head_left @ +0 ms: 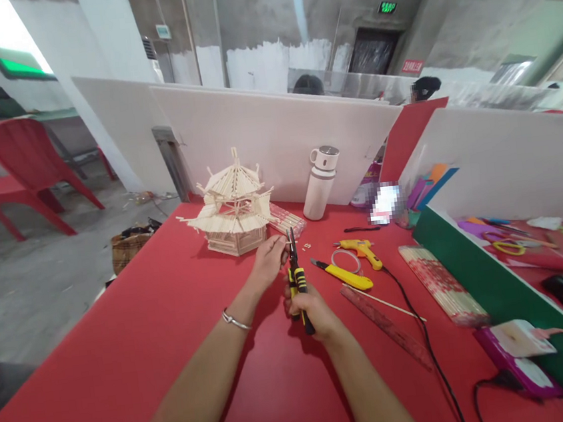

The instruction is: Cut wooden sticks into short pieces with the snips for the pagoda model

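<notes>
My right hand is wrapped round the yellow-and-black handles of a pair of pliers, whose jaws point away from me. Close beside the jaws, my left hand is closed in a pinch on a small pale wooden stick, mostly hidden by the fingers. Just beyond the left hand stands a pagoda model built of pale sticks, with two tiers of roof. A few short stick offcuts lie on the red tabletop to the right of the jaws.
Right of my hands lie a yellow utility knife, a yellow glue gun with a black cord, a long thin stick and a red ruler. A stick bundle rests by the green divider. A white bottle stands behind.
</notes>
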The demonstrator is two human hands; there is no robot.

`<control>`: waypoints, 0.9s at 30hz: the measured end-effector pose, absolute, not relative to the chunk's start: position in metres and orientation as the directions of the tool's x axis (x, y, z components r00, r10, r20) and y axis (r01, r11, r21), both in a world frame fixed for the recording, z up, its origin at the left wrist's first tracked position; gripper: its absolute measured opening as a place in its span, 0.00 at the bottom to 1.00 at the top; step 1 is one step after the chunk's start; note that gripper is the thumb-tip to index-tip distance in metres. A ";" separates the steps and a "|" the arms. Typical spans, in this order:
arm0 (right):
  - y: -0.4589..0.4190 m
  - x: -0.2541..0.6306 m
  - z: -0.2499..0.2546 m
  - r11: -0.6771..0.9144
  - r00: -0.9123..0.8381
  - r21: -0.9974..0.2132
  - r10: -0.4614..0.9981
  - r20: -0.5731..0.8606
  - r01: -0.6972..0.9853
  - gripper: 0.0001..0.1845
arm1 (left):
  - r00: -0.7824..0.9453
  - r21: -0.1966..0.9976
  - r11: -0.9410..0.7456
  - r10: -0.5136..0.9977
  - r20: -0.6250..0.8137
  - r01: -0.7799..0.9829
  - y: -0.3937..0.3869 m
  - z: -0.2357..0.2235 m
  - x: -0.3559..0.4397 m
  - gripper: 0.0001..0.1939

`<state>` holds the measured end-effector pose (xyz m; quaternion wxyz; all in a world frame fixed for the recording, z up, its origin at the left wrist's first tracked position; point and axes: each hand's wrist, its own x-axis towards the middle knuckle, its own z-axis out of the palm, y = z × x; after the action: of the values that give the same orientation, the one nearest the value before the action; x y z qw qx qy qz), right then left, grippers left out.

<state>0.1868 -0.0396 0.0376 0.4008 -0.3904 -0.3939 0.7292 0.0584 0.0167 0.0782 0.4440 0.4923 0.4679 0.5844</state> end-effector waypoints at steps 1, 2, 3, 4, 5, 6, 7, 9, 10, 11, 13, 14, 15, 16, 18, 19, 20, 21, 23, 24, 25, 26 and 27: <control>-0.040 0.186 0.037 -0.370 -0.376 -0.886 0.891 -0.253 -0.281 0.27 | -0.129 0.985 -0.164 0.979 0.156 -0.056 0.016 0.077 0.059 0.19; -0.041 0.186 0.037 -0.373 -0.378 -0.882 0.890 -0.253 -0.287 0.26 | -0.137 0.986 -0.155 0.980 0.146 -0.060 0.016 0.077 0.060 0.19; -0.041 0.186 0.037 -0.381 -0.384 -0.877 0.887 -0.257 -0.293 0.25 | -0.143 0.988 -0.141 0.981 0.131 -0.068 0.015 0.077 0.061 0.18; -0.042 0.185 0.038 -0.392 -0.392 -0.869 0.882 -0.261 -0.303 0.24 | -0.148 0.989 -0.127 0.982 0.114 -0.077 0.014 0.077 0.061 0.18; -0.043 0.185 0.038 -0.404 -0.400 -0.859 0.877 -0.266 -0.314 0.23 | -0.152 0.990 -0.115 0.983 0.101 -0.083 0.013 0.077 0.061 0.18; -0.043 0.184 0.038 -0.417 -0.409 -0.849 0.871 -0.272 -0.324 0.23 | -0.157 0.990 -0.107 0.983 0.093 -0.087 0.012 0.078 0.060 0.17; -0.044 0.183 0.038 -0.432 -0.418 -0.839 0.864 -0.280 -0.331 0.23 | -0.164 0.991 -0.103 0.983 0.087 -0.088 0.011 0.079 0.060 0.17; -0.045 0.182 0.038 -0.462 -0.438 -0.821 0.848 -0.298 -0.336 0.24 | -0.178 0.991 -0.093 0.981 0.076 -0.091 0.008 0.079 0.059 0.17; -0.045 0.181 0.038 -0.473 -0.447 -0.816 0.840 -0.306 -0.331 0.24 | -0.184 0.991 -0.090 0.980 0.071 -0.096 0.006 0.079 0.058 0.17; -0.046 0.180 0.038 -0.482 -0.455 -0.816 0.833 -0.314 -0.319 0.24 | -0.193 0.991 -0.087 0.979 0.067 -0.101 0.005 0.078 0.058 0.17; -0.047 0.178 0.038 -0.470 -0.452 -0.836 0.834 -0.317 -0.282 0.22 | -0.228 0.991 -0.084 0.972 0.059 -0.102 0.003 0.078 0.057 0.16; -0.047 0.178 0.039 -0.450 -0.441 -0.855 0.842 -0.311 -0.256 0.21 | -0.251 0.992 -0.083 0.966 0.057 -0.094 0.002 0.078 0.057 0.16; -0.048 0.178 0.039 -0.420 -0.428 -0.878 0.854 -0.297 -0.229 0.21 | -0.273 0.993 -0.082 0.960 0.057 -0.081 0.001 0.079 0.057 0.17; -0.048 0.178 0.040 -0.379 -0.412 -0.903 0.869 -0.274 -0.200 0.20 | -0.287 0.995 -0.082 0.956 0.060 -0.064 0.000 0.081 0.057 0.18; -0.048 0.179 0.041 -0.287 -0.376 -0.948 0.900 -0.219 -0.135 0.19 | -0.286 0.994 -0.099 0.955 0.083 -0.042 -0.002 0.084 0.057 0.21; -0.048 0.180 0.042 -0.245 -0.358 -0.964 0.913 -0.194 -0.102 0.19 | -0.270 0.993 -0.114 0.958 0.098 -0.042 -0.002 0.086 0.057 0.23; -0.048 0.181 0.042 -0.212 -0.344 -0.975 0.922 -0.176 -0.071 0.18 | -0.251 0.990 -0.128 0.961 0.112 -0.051 -0.002 0.087 0.056 0.25; -0.048 0.182 0.043 -0.190 -0.333 -0.981 0.929 -0.165 -0.046 0.18 | -0.233 0.988 -0.140 0.965 0.122 -0.064 -0.003 0.088 0.056 0.25; -0.047 0.184 0.043 -0.172 -0.322 -0.985 0.934 -0.156 -0.020 0.18 | -0.202 0.985 -0.148 0.971 0.128 -0.089 -0.003 0.088 0.054 0.24; -0.047 0.185 0.043 -0.166 -0.321 -0.986 0.935 -0.152 -0.017 0.18 | -0.187 0.985 -0.141 0.975 0.122 -0.095 -0.003 0.088 0.053 0.23; -0.046 0.186 0.043 -0.160 -0.320 -0.987 0.936 -0.147 -0.015 0.18 | -0.176 0.987 -0.128 0.978 0.109 -0.099 -0.003 0.087 0.052 0.22; -0.046 0.186 0.043 -0.155 -0.319 -0.988 0.937 -0.143 -0.012 0.18 | -0.167 0.989 -0.110 0.982 0.092 -0.102 -0.003 0.087 0.051 0.21; -0.046 0.186 0.044 -0.148 -0.313 -0.989 0.940 -0.138 -0.007 0.17 | -0.162 0.991 -0.087 0.984 0.069 -0.106 -0.003 0.087 0.051 0.21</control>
<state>0.1861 -0.0459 0.0442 0.3848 -0.4422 -0.5274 0.6150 0.0505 -0.0031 0.0874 0.4661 0.4492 0.4890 0.5846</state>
